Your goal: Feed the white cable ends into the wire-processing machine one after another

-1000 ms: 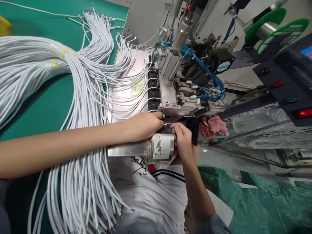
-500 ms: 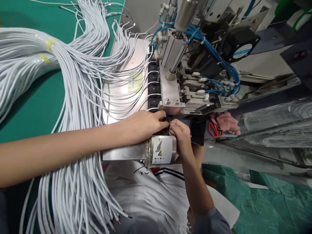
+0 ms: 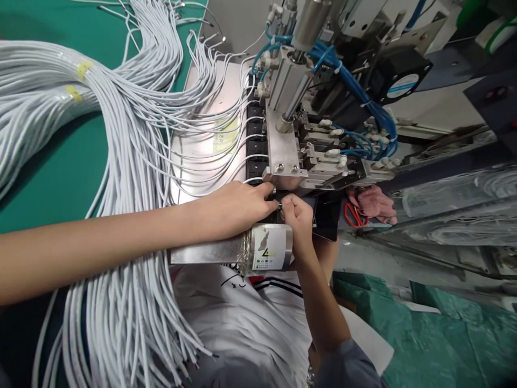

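Note:
My left hand [image 3: 238, 207] reaches in from the left over a metal plate [image 3: 210, 252]. Its fingers are bent together at the near end of a row of black clamp blocks [image 3: 256, 148], where a white cable [image 3: 253, 179] runs in beneath them. My right hand [image 3: 299, 215] comes up from below, thumb pressed against curled fingers. The two hands' fingertips nearly meet, with a tiny shiny bit between them; what each pinches is too small and covered to name. More white cables [image 3: 121, 161] run from a large bundle into the blocks.
Above the blocks stands a pneumatic machine with a metal cylinder [image 3: 288, 81] and blue air hoses [image 3: 355, 86]. A labelled metal guard [image 3: 271, 248] sits just below my hands. Red-handled scissors [image 3: 355, 214] and a pink cloth [image 3: 375, 205] lie to the right. A green mat [image 3: 52, 178] covers the left table.
My right hand has shifted slightly, its thumb drawing a little away from my left fingertips. My left hand stays at the same block. The view has moved very slightly.

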Tool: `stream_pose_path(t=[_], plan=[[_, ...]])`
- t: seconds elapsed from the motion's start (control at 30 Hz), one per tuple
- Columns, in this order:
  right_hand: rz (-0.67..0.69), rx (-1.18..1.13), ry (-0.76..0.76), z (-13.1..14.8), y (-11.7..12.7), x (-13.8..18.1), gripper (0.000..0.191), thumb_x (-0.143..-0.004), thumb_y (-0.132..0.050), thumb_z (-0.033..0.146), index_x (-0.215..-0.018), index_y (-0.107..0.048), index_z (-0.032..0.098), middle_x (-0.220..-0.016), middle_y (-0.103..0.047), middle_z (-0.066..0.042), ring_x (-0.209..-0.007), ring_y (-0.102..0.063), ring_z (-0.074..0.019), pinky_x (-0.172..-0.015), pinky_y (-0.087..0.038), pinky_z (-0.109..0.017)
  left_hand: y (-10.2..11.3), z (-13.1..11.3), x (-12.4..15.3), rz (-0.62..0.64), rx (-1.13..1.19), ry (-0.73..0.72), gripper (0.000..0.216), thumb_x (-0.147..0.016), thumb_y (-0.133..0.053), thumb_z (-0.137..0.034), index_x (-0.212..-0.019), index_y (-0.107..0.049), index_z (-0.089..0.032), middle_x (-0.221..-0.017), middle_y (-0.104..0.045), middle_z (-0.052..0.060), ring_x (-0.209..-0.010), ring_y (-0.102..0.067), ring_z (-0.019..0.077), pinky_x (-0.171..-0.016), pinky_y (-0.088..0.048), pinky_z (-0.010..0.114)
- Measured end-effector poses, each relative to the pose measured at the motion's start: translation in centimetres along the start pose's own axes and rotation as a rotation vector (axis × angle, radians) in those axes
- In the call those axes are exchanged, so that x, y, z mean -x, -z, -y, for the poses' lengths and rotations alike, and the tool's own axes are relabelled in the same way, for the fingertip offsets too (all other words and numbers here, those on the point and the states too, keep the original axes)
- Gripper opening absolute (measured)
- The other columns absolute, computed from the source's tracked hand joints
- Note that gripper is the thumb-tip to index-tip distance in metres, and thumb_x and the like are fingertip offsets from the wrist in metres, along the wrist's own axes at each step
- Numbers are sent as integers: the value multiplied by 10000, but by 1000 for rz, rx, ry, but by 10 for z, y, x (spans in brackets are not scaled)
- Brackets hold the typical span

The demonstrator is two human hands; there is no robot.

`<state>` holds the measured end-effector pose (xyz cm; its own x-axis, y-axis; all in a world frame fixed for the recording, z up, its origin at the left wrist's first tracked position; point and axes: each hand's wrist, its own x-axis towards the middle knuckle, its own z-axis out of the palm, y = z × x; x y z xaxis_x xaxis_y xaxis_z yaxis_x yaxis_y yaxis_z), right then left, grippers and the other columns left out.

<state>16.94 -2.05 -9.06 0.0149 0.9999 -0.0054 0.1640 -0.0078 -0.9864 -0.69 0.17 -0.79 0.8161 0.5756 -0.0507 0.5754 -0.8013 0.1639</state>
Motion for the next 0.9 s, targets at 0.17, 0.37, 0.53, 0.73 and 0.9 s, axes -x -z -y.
stream_pose_path(t=[0.17,0.37,0.53,0.73,0.9], plan=[[11,-135,-130,-3,0,0,458,-790,-591,588,-607,-387,221,-489,-248,81,-454,-211,-80,-428,-163,-233,2,-2,4,-15,47,88,260,-767,-476,-34,-855,-700,-132,-829,-622,77,-556,-549,135,-499,-360,265],[-15,-179,-155,4,4,6,357,-799,-608,520,-690,-510,194,-531,-379,60,-457,-286,-79,-425,-214,-226,-4,-3,3,-96,128,77,265,-820,-450,-63,-870,-704,-120,-854,-618,87,-613,-567,141,-537,-397,262],[-52,-126,-79,4,4,8,327,-831,-605,476,-696,-510,194,-547,-352,64,-480,-305,-84,-453,-237,-232,-8,-2,4,-114,144,54,275,-852,-430,-84,-882,-701,-118,-843,-598,82,-608,-548,141,-543,-393,270],[-85,-33,-24,6,4,4,298,-822,-618,452,-706,-543,188,-548,-389,56,-490,-335,-88,-463,-261,-235,-8,-2,4,-124,150,58,258,-875,-417,-99,-855,-673,-120,-844,-592,81,-614,-537,144,-544,-380,271],[-80,-144,-138,11,3,9,230,-817,-612,373,-708,-563,176,-549,-450,55,-451,-368,-73,-435,-270,-221,-7,-1,4,-124,151,35,226,-865,-442,-94,-831,-664,-121,-835,-588,73,-583,-523,128,-519,-362,262]])
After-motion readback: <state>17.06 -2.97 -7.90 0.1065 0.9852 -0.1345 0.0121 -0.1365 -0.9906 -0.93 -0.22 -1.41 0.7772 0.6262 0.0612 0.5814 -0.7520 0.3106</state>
